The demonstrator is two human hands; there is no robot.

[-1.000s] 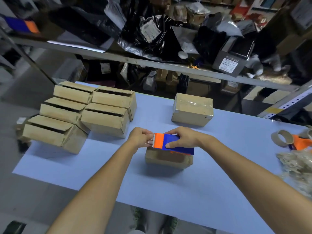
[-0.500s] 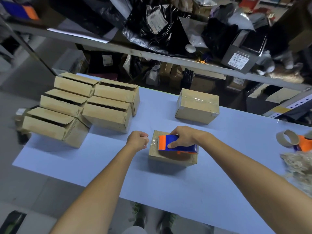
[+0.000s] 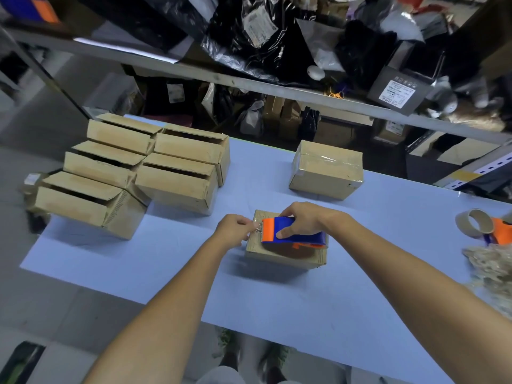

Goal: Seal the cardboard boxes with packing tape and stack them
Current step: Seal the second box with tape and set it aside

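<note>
While the right hand (image 3: pixel 303 219) grips the dispenser (image 3: pixel 293 235) (lying crosswise, orange end left), the left hand (image 3: pixel 235 228) pinches tape (image 3: pixel 257 227).

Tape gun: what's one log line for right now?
step: taping | right hand: grips tape gun over box | left hand: pinches tape end | sealed box: behind

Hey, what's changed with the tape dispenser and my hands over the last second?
The right hand has lowered the tape dispenser onto the top of the near box. The left hand, which was against the dispenser's orange end, now pinches the tape end and has drawn it slightly leftward. The open boxes and the sealed box have not moved.
</note>
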